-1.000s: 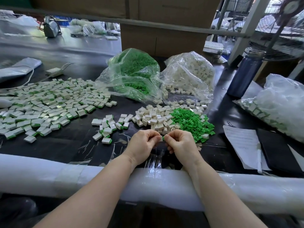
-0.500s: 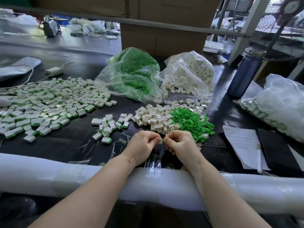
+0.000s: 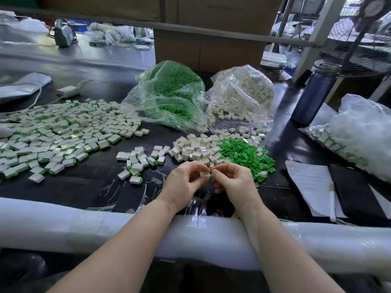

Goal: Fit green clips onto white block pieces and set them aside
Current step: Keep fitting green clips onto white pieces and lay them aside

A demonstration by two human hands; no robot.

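Observation:
My left hand (image 3: 183, 182) pinches a small white block (image 3: 204, 174) just above the dark table near its front edge. My right hand (image 3: 234, 182) pinches a green clip (image 3: 211, 176) against the block's right end. Right behind my hands lies a heap of bare white blocks (image 3: 196, 150), with a heap of loose green clips (image 3: 245, 155) to its right. A small group of fitted pieces (image 3: 138, 162) lies to the left, and a wide spread of fitted pieces (image 3: 59, 134) covers the table's left side.
An open bag of green clips (image 3: 171, 96) and a bag of white blocks (image 3: 243, 94) stand behind the heaps. A dark blue bottle (image 3: 313, 94), a bag of pieces (image 3: 355, 132) and papers (image 3: 311, 185) are at the right. White foam padding (image 3: 84, 225) wraps the table's front edge.
My two hands have parted slightly, so the white block and the green clip now show between the fingertips. They stay over the same spot.

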